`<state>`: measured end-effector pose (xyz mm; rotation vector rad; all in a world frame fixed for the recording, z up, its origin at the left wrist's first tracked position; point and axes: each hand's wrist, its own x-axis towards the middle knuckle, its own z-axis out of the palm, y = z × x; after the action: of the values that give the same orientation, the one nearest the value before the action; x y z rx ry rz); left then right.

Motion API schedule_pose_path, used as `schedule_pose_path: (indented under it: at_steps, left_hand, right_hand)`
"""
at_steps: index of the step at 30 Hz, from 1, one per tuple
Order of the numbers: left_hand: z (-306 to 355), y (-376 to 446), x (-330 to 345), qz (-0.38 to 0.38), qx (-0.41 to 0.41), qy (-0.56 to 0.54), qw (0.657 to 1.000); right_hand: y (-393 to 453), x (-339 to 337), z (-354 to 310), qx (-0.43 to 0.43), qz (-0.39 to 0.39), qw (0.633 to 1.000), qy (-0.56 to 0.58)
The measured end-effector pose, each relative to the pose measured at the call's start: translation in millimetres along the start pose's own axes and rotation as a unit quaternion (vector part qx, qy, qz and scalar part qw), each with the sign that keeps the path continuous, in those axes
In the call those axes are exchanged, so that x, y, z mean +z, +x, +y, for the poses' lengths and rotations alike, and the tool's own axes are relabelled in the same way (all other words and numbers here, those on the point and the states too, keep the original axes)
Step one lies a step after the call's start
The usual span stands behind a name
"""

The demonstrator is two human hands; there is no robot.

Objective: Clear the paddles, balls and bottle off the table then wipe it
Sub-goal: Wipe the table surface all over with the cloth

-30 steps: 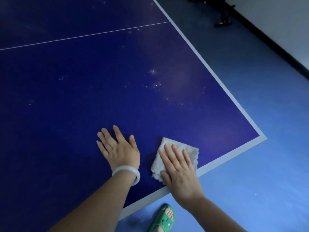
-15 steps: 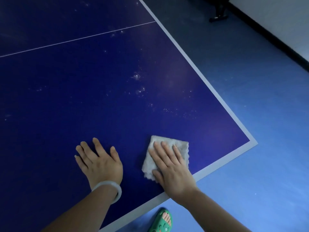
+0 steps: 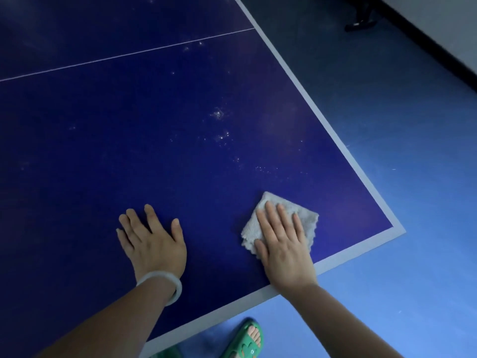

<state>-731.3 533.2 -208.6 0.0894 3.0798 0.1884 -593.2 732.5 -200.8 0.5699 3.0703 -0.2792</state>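
The right hand [image 3: 282, 250] lies flat with straight fingers on a folded grey cloth [image 3: 299, 215], pressing it onto the dark blue counter [image 3: 129, 130] near its right corner, just inside the pale border line [image 3: 333, 140]. The left hand [image 3: 153, 244] rests palm down on the bare surface beside it, fingers spread, holding nothing; a white bangle [image 3: 170, 282] circles its wrist. Small white specks [image 3: 219, 115] dot the surface beyond the cloth. A green sandal [image 3: 245, 339] shows on the blue floor [image 3: 413, 228] below.

A folded pale cloth [image 3: 281, 220] lies flat near the dark-blue table's [image 3: 154, 125] white-edged corner.
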Motion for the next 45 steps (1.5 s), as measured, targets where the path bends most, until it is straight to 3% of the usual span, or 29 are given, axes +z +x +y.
schedule_pose_path:
  at_steps: [11, 15, 21, 27, 31, 38, 45]
  left_hand:
    - [0, 0, -3, -0.013, 0.008, -0.015, 1.0]
    - [0, 2, -6, -0.021, 0.008, -0.074, 0.997]
    - [58, -6, -10, -0.046, 0.185, -0.132, 0.973]
    - [76, -10, -1, -0.057, 0.182, -0.036, 0.981]
    - [76, -11, 5, -0.049, 0.19, -0.008, 0.981]
    - [79, -14, 11, -0.025, 0.177, 0.008, 0.984]
    - [83, -15, 9, -0.016, 0.154, 0.014, 0.988]
  right_hand:
    - [-4, 1, 4, -0.001, -0.006, 1.0, 0.013]
    - [-4, 0, 2, 0.001, -0.008, 1.0, 0.008]
    - [-4, 2, 2, 0.006, -0.012, 1.0, -0.001]
    - [3, 1, 6, 0.106, 0.027, 0.994, 0.02]
    - [8, -4, 37, 0.129, 0.025, 0.991, 0.02]
    - [10, -25, 147, 0.133, 0.002, 0.991, -0.01]
    - [114, -31, 166, 0.092, -0.048, 0.994, -0.029]
